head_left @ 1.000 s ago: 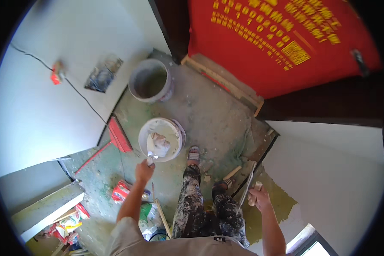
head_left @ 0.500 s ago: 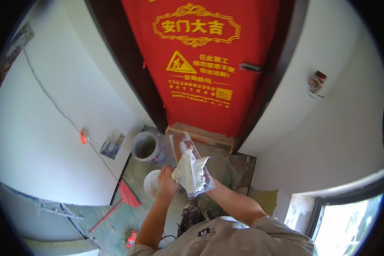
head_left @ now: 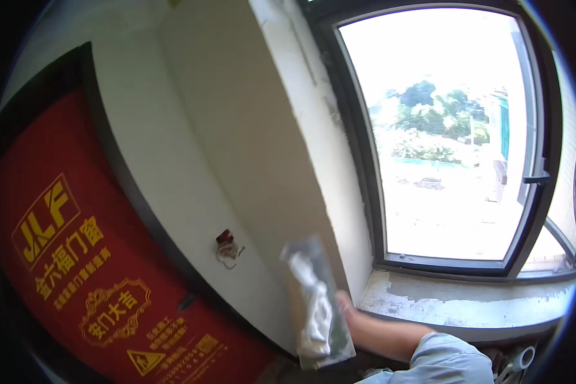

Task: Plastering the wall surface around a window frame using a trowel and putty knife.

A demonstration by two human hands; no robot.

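My right hand [head_left: 344, 306] is shut on a rectangular plastering trowel [head_left: 294, 301], mostly hidden behind its blade. A thick ridge of white putty [head_left: 318, 320] runs along the blade's face. The trowel is raised in front of the pale wall [head_left: 237, 128], beside the corner of the window recess, and looks apart from it, though the distance is hard to judge. The forearm and trowel are slightly blurred. My left hand is out of the picture.
A dark-framed window [head_left: 377, 192] stands on the right, above a sill [head_left: 454, 301] with patchy white coating. Wires hang from a wall box [head_left: 226, 248]. On the left is a red-covered door [head_left: 64, 160] in a dark frame. A white pipe [head_left: 523, 358] shows lower right.
My view has swung right and up from the door and floor to the window. The trowel with putty has been raised toward the wall. My left hand, earlier at the putty, has left view.
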